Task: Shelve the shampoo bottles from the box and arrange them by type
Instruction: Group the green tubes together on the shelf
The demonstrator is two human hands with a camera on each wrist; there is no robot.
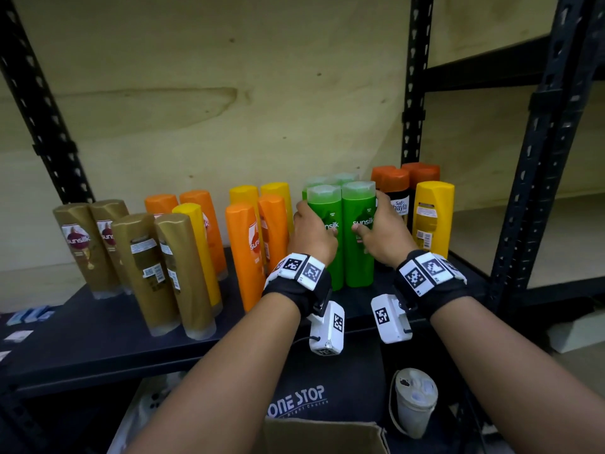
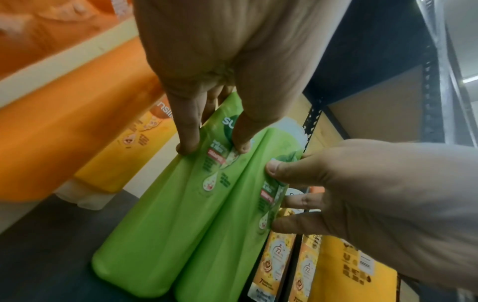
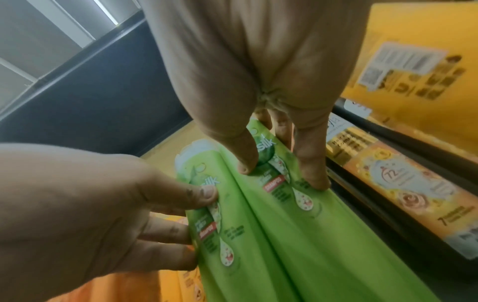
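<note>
Cardboard box (image 1: 322, 435) at 6 o'clock, nearest, its inside not visible. Both forearms reach forward over the black shelf (image 1: 98, 335) toward 12.

Left hand (image 1: 311, 232) grips the left green bottle (image 1: 325, 231); right hand (image 1: 384, 235) grips the right green bottle (image 1: 358, 231) — thumbs on the front labels, fingers wrapped round the outer sides. The pair stands upright, touching, with more green caps behind.

Judged step: squaring the pair into the green group. Best to press evenly inward and slide low — tall bottles tip easily.

Orange bottles (image 1: 244, 253) at 9 o'clock, gold ones (image 1: 163, 273) beyond; a yellow bottle (image 1: 432, 217) at 3.
</note>
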